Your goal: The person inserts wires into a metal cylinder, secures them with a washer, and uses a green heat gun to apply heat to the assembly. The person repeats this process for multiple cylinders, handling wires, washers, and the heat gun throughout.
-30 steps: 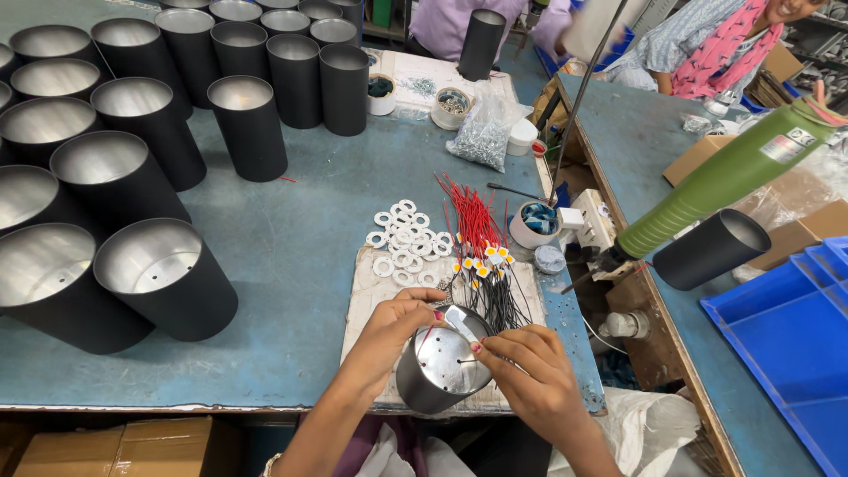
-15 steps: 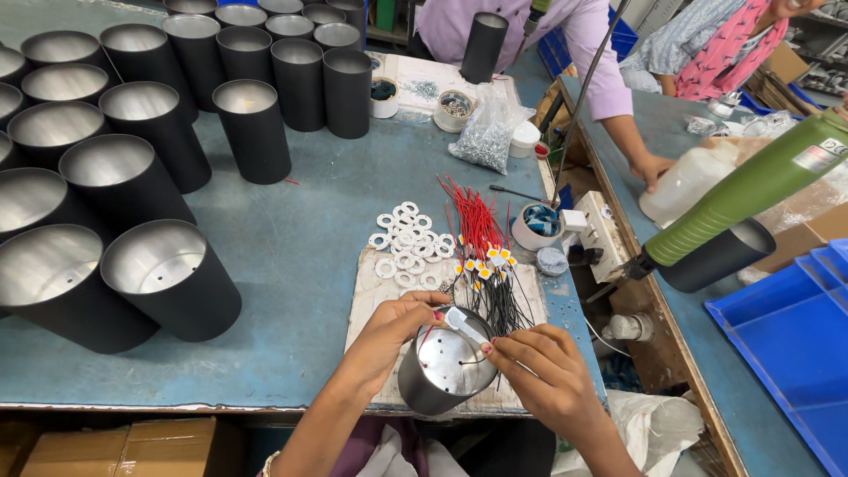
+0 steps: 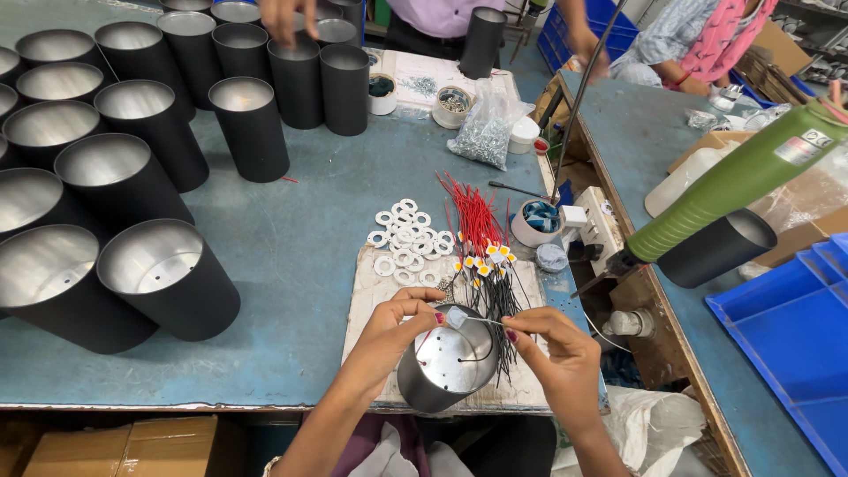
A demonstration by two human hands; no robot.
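My left hand (image 3: 393,322) and my right hand (image 3: 552,353) meet over the mouth of a black metal cylinder (image 3: 446,367) that lies tilted on a worn white mat (image 3: 375,305) at the near edge of the table (image 3: 291,238). Between them I hold a small white connector piece (image 3: 457,316): the left grip is pinched shut on one end of it with thumb and forefinger, and the right grip is closed on the thin wire running from its other end. A black wire hangs down inside the cylinder's shiny bore.

Just beyond my hands lies a bundle of red and black wires (image 3: 481,238) with yellow-and-white tips, and beside it a scatter of white plastic rings (image 3: 402,238). To the left stand rows of upright black cylinders (image 3: 168,278), open ends up. To the right a green power screwdriver (image 3: 733,190) hangs tilted over another black cylinder (image 3: 715,247). At the far end another person's hand (image 3: 287,18) touches one of the cylinders, near a clear bag of screws (image 3: 486,132).
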